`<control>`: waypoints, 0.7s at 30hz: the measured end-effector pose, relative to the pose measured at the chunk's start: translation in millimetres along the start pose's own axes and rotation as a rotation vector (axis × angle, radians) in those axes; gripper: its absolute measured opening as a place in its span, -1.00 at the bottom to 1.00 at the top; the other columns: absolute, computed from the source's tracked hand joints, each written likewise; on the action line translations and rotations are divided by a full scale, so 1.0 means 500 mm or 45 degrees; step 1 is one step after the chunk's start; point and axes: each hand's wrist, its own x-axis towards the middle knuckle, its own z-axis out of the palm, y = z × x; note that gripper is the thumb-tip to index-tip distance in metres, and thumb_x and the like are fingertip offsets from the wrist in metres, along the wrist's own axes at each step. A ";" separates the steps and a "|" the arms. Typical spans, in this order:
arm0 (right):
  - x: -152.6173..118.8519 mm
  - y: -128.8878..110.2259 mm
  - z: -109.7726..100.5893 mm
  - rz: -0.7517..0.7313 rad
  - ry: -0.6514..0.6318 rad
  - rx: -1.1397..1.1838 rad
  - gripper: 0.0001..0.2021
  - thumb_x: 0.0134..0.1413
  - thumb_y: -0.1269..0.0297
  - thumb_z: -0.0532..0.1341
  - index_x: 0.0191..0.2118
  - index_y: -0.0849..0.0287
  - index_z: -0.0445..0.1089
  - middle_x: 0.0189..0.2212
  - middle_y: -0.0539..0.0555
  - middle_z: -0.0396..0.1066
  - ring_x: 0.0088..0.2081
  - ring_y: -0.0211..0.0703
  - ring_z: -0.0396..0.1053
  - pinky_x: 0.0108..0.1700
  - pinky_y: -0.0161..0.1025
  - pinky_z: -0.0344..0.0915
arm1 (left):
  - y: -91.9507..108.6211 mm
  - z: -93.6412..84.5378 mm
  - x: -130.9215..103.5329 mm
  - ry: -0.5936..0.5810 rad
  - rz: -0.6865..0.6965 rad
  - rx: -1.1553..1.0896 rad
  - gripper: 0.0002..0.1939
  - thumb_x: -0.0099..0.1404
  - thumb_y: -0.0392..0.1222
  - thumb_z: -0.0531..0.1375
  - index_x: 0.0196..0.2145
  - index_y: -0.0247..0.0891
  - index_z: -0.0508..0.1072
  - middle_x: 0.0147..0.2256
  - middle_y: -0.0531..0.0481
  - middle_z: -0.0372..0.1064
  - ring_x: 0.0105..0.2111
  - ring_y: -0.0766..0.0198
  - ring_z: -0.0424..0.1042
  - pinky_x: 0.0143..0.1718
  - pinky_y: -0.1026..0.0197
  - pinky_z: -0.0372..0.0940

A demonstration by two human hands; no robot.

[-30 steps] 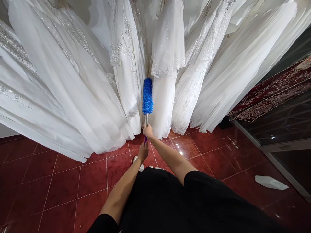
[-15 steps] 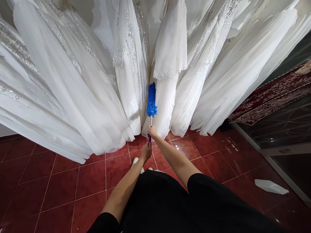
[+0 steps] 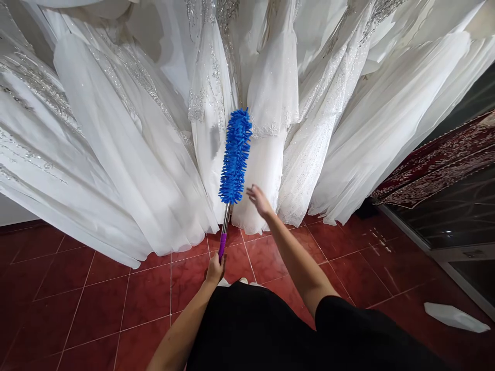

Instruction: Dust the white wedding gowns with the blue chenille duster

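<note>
My left hand (image 3: 215,268) is closed around the purple handle of a duster (image 3: 235,157). Its blue, shaggy head points up and away from me, in front of the hanging white gowns. A metal rod joins the head to the handle. To the right of the duster, my right hand (image 3: 260,200) is off the handle, its fingers apart and holding nothing. Behind that hand hangs a white gown (image 3: 260,170) with a lace-edged upper layer. Left of it is another white gown (image 3: 207,139) with silvery beadwork.
More white gowns (image 3: 116,139) spread to the left, their hems on the red tiled floor (image 3: 104,304). At right are a dark red patterned cloth (image 3: 429,159) and a metal-edged dark panel. A white flat object (image 3: 456,317) lies on the floor at lower right.
My right hand has let go of the duster and opened beside it. The duster has come out from between the gowns, closer to me, with my left hand still on its handle.
</note>
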 end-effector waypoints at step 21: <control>0.122 -0.159 0.199 -0.398 0.100 0.549 -0.65 -0.04 0.10 0.42 -0.16 0.13 0.41 -0.29 0.02 0.55 -0.21 -0.03 0.53 -0.11 -0.09 0.53 | 0.017 -0.177 0.161 -0.192 0.302 0.022 -0.63 0.51 0.13 -0.07 -0.30 -0.17 0.25 -0.48 0.05 0.28 -0.49 0.24 0.30 -0.40 0.22 0.11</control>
